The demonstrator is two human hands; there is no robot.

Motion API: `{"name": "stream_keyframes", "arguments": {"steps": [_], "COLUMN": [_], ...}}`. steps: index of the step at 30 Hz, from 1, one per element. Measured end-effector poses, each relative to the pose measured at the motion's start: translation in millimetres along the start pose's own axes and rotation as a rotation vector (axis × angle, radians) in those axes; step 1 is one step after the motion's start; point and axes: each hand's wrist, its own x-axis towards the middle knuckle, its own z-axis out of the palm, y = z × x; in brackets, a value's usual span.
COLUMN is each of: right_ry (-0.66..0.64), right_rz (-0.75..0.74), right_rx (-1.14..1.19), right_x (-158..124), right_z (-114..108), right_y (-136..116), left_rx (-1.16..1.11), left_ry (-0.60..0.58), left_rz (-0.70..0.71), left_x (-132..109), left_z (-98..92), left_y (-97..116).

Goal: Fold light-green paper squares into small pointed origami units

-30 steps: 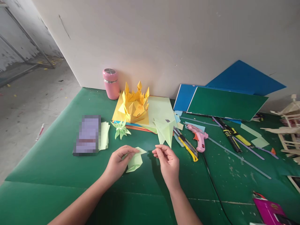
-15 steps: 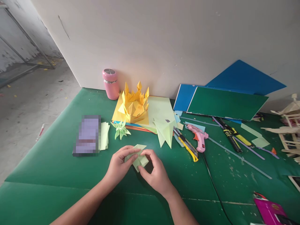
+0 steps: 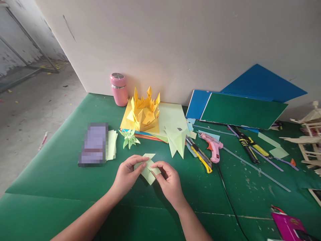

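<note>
A small piece of light green folded paper [image 3: 149,176] is held between both hands just above the green table. My left hand [image 3: 127,174] grips its left side, thumb on top and fingers over the far edge. On the right, a flap of the paper is pinched between thumb and fingers of my right hand [image 3: 168,182]. Beyond the hands lies a light green paper flower [image 3: 129,138] with pointed petals. A larger pale green folded paper shape [image 3: 176,142] with sharp points rests farther right. The fingers hide parts of the held paper.
A yellow paper crown [image 3: 145,113] stands on paper sheets, a pink flask [image 3: 119,90] behind it. Left are a blurred-out phone [image 3: 94,144] and green paper slips [image 3: 112,145]. Right lie a utility knife [image 3: 200,155], a corded pink glue gun [image 3: 213,147] and boards [image 3: 245,108].
My right thumb and fingers have shifted slightly to the right with a flap of the paper. More of the paper's lower face shows. My left hand has barely moved.
</note>
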Motion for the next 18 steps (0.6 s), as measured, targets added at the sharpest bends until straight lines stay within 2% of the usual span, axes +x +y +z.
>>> {"name": "stream_keyframes", "arguments": {"steps": [4,10,18], "right_ry": [0.036,0.113,0.179], "right_rz": [0.057,0.043,0.076], "right_rx": [0.020,0.049,0.095], "right_x": [-0.8,-1.0,-3.4], "right_z": [1.2,6.4,11.1], "right_y": [-1.0,-1.7,-6.0], "left_rx": [0.049,0.156,0.198], "left_ry": [0.001,0.038,0.054], "left_rz": [0.100,0.220,0.259], "left_x": [-1.7,-5.9,-8.0], "left_z": [1.2,5.0,6.9], "left_y": [0.0,0.4,-1.8]}}
